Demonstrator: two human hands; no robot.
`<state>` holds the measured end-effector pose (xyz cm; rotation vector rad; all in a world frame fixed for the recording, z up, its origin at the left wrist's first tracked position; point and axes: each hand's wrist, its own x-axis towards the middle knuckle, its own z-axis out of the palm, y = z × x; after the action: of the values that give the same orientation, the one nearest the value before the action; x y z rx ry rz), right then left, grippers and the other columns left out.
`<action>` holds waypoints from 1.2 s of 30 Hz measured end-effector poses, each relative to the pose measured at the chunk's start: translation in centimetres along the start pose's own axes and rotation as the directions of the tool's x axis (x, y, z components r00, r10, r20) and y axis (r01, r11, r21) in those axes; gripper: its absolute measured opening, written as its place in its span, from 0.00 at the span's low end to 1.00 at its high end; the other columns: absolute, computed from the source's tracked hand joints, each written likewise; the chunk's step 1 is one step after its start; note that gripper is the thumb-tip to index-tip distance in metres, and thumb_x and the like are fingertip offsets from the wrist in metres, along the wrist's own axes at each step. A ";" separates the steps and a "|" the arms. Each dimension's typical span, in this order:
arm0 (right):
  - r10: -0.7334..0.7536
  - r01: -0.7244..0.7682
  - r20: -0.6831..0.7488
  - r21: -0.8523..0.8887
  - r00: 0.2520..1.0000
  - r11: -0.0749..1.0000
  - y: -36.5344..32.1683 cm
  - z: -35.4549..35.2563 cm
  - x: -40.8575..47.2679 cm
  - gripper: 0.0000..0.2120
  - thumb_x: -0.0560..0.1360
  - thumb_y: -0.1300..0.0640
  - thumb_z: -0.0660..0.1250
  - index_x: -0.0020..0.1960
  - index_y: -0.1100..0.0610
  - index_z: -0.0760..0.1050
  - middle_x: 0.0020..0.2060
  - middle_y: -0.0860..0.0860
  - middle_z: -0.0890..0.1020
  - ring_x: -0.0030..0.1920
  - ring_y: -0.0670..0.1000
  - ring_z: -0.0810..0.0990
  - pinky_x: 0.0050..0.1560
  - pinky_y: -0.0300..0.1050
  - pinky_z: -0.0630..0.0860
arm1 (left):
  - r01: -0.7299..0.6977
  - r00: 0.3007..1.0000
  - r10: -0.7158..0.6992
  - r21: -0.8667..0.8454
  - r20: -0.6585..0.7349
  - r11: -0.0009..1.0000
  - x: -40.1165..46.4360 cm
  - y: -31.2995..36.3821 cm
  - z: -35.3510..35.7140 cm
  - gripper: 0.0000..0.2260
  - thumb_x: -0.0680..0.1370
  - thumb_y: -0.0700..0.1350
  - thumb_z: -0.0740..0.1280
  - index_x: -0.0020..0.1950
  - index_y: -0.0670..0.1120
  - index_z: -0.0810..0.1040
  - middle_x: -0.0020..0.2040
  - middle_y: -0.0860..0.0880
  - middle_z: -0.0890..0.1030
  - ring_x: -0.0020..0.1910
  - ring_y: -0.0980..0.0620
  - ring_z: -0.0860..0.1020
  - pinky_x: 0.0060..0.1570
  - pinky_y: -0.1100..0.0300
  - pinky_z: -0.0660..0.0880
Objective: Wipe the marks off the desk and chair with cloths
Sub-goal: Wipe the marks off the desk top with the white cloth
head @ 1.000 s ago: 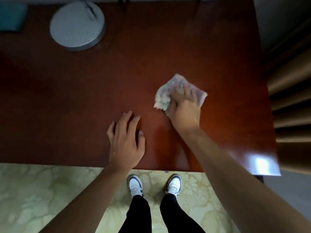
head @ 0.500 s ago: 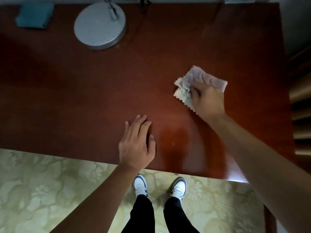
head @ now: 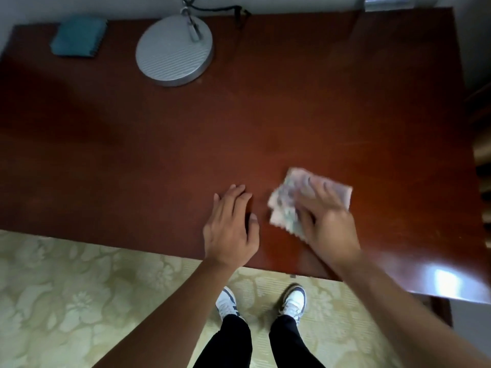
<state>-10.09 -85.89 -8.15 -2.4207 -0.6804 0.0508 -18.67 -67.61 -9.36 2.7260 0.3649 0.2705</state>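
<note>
Pressing the crumpled cloth onto the desk, your right hand lies fingers spread over it; your left hand rests flat, just beside.

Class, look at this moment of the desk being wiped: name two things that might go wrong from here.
1. The right hand presses the crumpled cloth near the front edge of the desk; a long stroke might carry it off.
2. The left hand rests flat on the polished top and may leave fresh prints. Wide sweeps toward the back could knock the lamp base.
</note>
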 end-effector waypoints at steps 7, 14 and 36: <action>0.071 -0.070 0.043 -0.012 0.997 0.997 -5.3 4.0 -1.1 0.19 0.76 0.59 0.59 0.64 0.55 0.78 0.66 0.56 0.77 0.72 0.57 0.67 0.73 0.55 0.63 | 0.025 1.000 -0.025 -0.054 0.003 0.998 -0.6 -0.1 -0.3 0.19 0.73 0.45 0.62 0.64 0.43 0.76 0.66 0.46 0.77 0.70 0.47 0.71 0.73 0.46 0.65; 0.098 -0.097 0.015 -0.043 0.995 0.994 -7.2 6.1 3.8 0.21 0.75 0.64 0.63 0.66 0.54 0.76 0.67 0.57 0.76 0.72 0.58 0.67 0.68 0.62 0.69 | -0.030 0.998 0.041 -0.260 0.036 0.965 0.7 -3.1 -2.3 0.22 0.72 0.43 0.63 0.67 0.48 0.75 0.70 0.49 0.74 0.70 0.53 0.70 0.68 0.61 0.68; -0.302 0.284 0.258 0.104 0.918 0.953 -37.2 30.5 16.9 0.19 0.74 0.65 0.62 0.62 0.56 0.79 0.63 0.53 0.80 0.71 0.56 0.71 0.73 0.58 0.63 | 0.378 0.902 -0.384 -0.071 -0.197 0.923 0.8 -39.4 -15.7 0.19 0.77 0.42 0.61 0.67 0.41 0.74 0.67 0.45 0.76 0.71 0.46 0.70 0.68 0.47 0.68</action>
<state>-18.50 -35.59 -9.38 -2.2446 -1.1429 0.2816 -30.13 -26.74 -10.30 2.5293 0.9318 0.4459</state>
